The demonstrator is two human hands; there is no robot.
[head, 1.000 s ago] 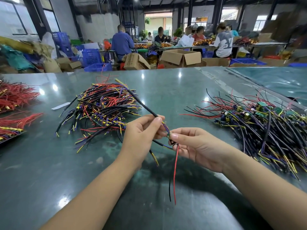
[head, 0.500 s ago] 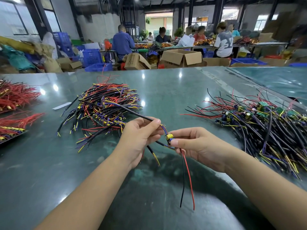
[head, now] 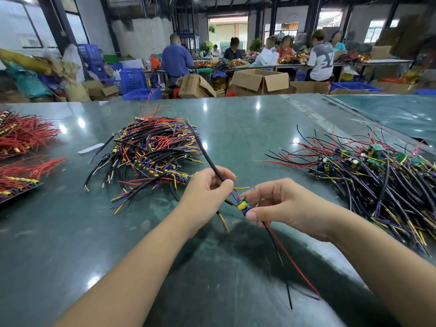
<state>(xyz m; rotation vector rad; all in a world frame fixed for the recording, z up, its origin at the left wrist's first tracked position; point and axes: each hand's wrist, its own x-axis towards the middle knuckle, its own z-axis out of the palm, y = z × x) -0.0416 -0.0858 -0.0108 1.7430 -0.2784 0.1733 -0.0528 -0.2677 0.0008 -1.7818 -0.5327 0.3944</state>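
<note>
- Bundles of red wire (head: 26, 135) lie at nine o'clock on the green worktable (head: 236, 119), running off the frame's left edge.
- A white paper strip (head: 90, 148) lies flat at nine o'clock of the left heap of wired boards (head: 151, 149). Any marking on it is too small to read.
- Beyond the table's far edge at twelve o'clock, a tipped cardboard carton (head: 195, 87) carries dark print on its side, too blurred to read.
- The left hand (head: 207, 192) has its fingers curled round a black sleeved cable (head: 207, 156), which rises toward eleven o'clock over the left heap.
- The small circuit board (head: 244, 205), with a yellow component, is held in the air between the two hands at mid-frame, above bare tabletop. A yellow lead with a ring terminal (head: 246, 187) spans the gap at its twelve o'clock.
- The right hand (head: 290, 206) pinches the board between thumb and fingers. Red and black leads (head: 280, 253) trail from it toward five o'clock.
- A seated worker's grey shirt (head: 322, 62) at one o'clock bears large print that cannot be made out.
- The right heap of wired boards (head: 377, 180) lies at three o'clock, well apart from the right hand, and reaches the frame's right edge.
- Open tabletop runs between the two heaps up to the far edge, and at six o'clock under the forearms.
</note>
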